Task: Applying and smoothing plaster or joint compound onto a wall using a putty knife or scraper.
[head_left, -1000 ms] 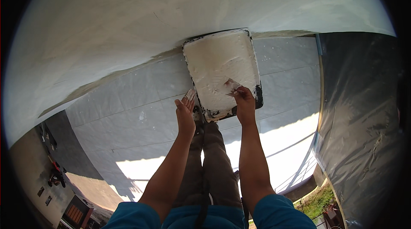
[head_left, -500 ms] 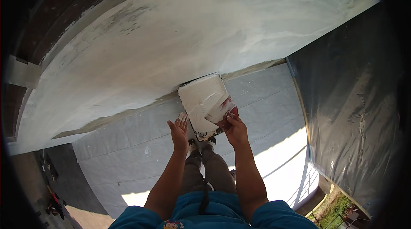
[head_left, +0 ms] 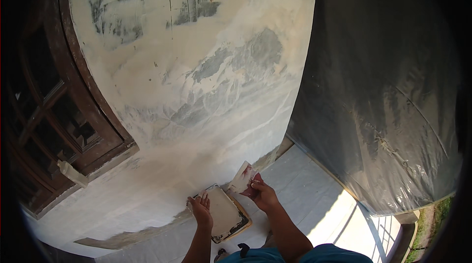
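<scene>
At lower centre, a right hand [head_left: 264, 196] is pinching a reddish spreader [head_left: 242, 178], the left hand [head_left: 201, 212] holding fingers straight beside a tray [head_left: 242, 222]; grey flooring [head_left: 298, 180] is lying between wall [head_left: 196, 130] and dark sheeting [head_left: 378, 86], right

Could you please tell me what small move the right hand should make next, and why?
Probably raise the right hand and lay the spreader against the grey patch on the wall. The spreader appears smeared with pale paste, it is held beside the tray, and that patch shows grey where the surrounding wall is paler.
</scene>
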Available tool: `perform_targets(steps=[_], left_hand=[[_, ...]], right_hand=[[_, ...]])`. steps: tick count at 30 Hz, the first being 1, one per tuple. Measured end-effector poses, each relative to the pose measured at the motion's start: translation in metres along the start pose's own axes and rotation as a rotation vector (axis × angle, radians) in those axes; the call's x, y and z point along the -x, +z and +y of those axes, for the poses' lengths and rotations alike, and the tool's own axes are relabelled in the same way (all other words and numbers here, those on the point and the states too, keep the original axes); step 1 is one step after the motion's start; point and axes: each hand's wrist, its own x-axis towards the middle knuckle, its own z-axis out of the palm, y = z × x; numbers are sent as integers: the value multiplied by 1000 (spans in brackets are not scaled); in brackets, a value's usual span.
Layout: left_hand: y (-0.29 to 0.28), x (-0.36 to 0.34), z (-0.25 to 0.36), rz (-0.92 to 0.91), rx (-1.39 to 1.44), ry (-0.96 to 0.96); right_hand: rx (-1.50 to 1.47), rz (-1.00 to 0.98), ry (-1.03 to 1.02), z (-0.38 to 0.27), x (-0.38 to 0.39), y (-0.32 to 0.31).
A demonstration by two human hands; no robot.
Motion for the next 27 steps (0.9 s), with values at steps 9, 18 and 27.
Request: perform_targets(steps=[9,18,27], left_hand=[[208,-36,42,-94,-105,242],[304,-46,95,-121,-155,369],[336,-82,120,-31,-367,664]], right_hand=[[225,-149,-238,-218,-70,65],[654,-98,-871,-346,-118,166],[1242,295,-1689,-327,-151,221]])
